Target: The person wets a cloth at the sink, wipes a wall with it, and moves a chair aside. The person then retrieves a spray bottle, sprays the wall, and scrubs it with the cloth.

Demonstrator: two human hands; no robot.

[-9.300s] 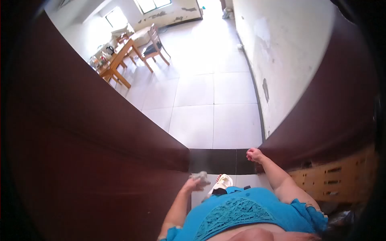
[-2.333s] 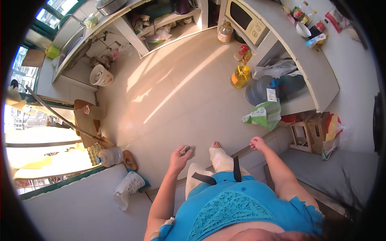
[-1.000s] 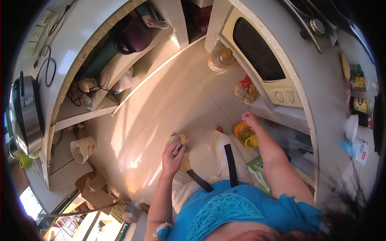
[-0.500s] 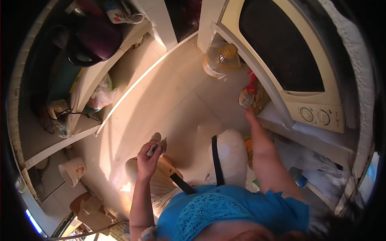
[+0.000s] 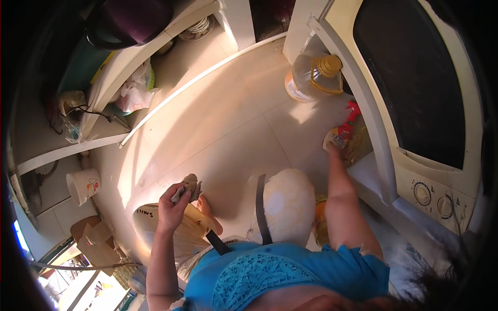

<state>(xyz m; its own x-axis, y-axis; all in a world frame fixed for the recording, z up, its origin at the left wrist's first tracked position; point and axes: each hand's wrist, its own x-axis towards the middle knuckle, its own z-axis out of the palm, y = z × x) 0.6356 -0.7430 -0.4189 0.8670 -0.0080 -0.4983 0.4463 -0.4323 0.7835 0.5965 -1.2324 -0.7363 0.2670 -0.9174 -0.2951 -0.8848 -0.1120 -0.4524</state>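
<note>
Below the microwave (image 5: 415,88), the red bottle (image 5: 341,132) met your right hand (image 5: 334,149), its grip hard to tell; it seemed light, best held round its middle. Your left hand (image 5: 172,203) squeezed a soft-looking rag (image 5: 193,191).

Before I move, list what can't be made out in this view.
All in the head view:
Right hand: blurred where it meets the red-topped bottle; its grip can't be told.
Red-topped bottle: print too small to read.
Greyish bundle: partly covered by the left hand; full shape unseen.
Yellow container: mostly hidden by the right arm and knee.
Purple pot: cut off by the top edge.
Microwave: top edge cuts it off.
</note>
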